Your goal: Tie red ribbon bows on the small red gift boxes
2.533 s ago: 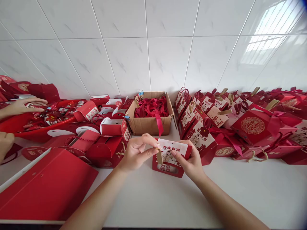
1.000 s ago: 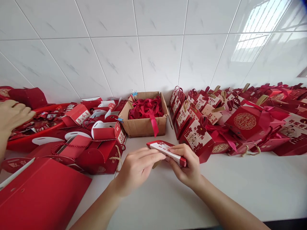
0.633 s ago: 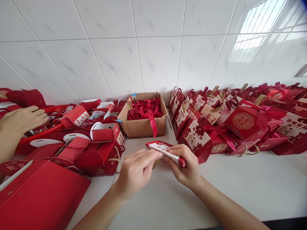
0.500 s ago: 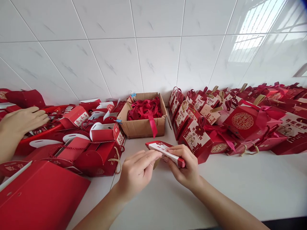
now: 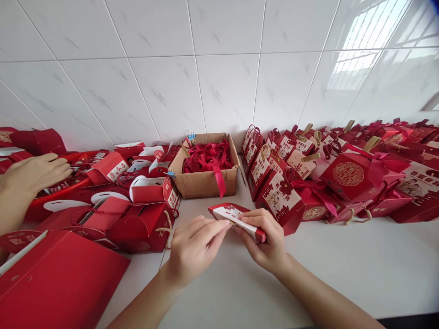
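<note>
A small red and white gift box [image 5: 226,211] with dark red print is tilted over the table in front of me. My right hand [image 5: 265,240] grips its near right end, thumb below and fingers across the white face. Close by on the left, my left hand [image 5: 195,249] is closed in a pinch at the box's near edge. A bit of gold strap shows at those fingertips; most of it is hidden by the fingers.
A cardboard box [image 5: 202,184] of dark red ribbons stands against the tiled wall. Finished-looking gift boxes [image 5: 281,198] crowd the right. Open red boxes [image 5: 137,226] fill the left, where another person's hand [image 5: 37,173] reaches over a red basin [image 5: 73,185].
My left fingertips have risen slightly to the box's edge, and the gold strap that hung below it no longer shows there. My right hand keeps its hold.
</note>
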A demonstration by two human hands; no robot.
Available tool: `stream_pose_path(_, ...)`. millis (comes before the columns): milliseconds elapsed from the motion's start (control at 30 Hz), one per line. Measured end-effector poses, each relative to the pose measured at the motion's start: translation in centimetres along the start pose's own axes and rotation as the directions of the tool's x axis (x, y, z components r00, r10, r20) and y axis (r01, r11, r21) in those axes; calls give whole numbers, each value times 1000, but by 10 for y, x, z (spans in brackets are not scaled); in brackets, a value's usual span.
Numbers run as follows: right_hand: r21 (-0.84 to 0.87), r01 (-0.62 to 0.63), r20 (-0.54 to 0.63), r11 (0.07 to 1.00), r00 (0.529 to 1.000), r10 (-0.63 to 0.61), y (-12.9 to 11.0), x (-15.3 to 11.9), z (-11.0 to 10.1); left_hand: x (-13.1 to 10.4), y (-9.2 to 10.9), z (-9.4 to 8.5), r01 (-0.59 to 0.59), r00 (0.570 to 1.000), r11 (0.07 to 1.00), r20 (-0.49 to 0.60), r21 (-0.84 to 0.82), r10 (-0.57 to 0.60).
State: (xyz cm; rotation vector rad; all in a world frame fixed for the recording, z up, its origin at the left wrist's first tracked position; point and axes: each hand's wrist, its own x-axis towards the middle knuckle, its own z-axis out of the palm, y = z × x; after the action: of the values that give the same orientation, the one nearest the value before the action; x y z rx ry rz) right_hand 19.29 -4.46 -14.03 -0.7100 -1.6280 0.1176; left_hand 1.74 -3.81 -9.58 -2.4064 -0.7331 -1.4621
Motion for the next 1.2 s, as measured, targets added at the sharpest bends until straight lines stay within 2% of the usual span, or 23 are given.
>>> stream_pose_path(167, 47, 9, 17, 999, 1000, -9, 2, -1, -2, 3, -3, -3, 69, 997, 996, -31, 52, -68)
stream_pose_path(333, 85, -4, 59, 996, 998, -1, -1, 3, -4, 7, -3, -2, 119, 988, 983, 113, -142, -103)
stream_pose_path(467, 101, -61, 64, 993, 996, 55, -5, 7, -7, 5, -1, 0, 57, 997, 990, 50, -128, -51)
stream_pose_path(600, 104, -8, 51, 995, 999, 3, -6, 8, -11, 3, 2, 2, -3, 1000, 992, 30, -126, 7)
stream_pose_path(733, 138, 23, 50, 990, 998, -30, -7, 12, -13, 4, 4, 4, 12, 1000, 979, 12, -205, -10)
stream_pose_path(800, 164, 22, 49, 986, 998, -30, -7, 15, -13, 6, 4, 4, 65, 998, 955, 24, -290, -60)
stream_pose_path(900, 180, 30, 52, 983, 998, -40, -7, 17, -13, 8, 3, 4, 213, 977, 873, 100, -438, -188)
stream_pose_path(967, 175, 34, 48, 984, 998, -43, -6, 17, -13, 8, 2, 4, 340, 941, 784, 182, -520, -287)
stream_pose_path(1067, 181, 36, 35, 983, 998, -43, -7, 15, -12, 6, 0, 3, 526, 850, 632, 351, -569, -392)
stream_pose_path(1133, 185, 35, 22, 982, 999, -40, -7, 14, -12, 4, -1, 3, 568, 823, 590, 410, -573, -394)
stream_pose_path(1200, 181, 14, 1, 983, 1000, -15, -7, 13, -12, 1, -1, 5, 533, 846, 636, 373, -558, -382)
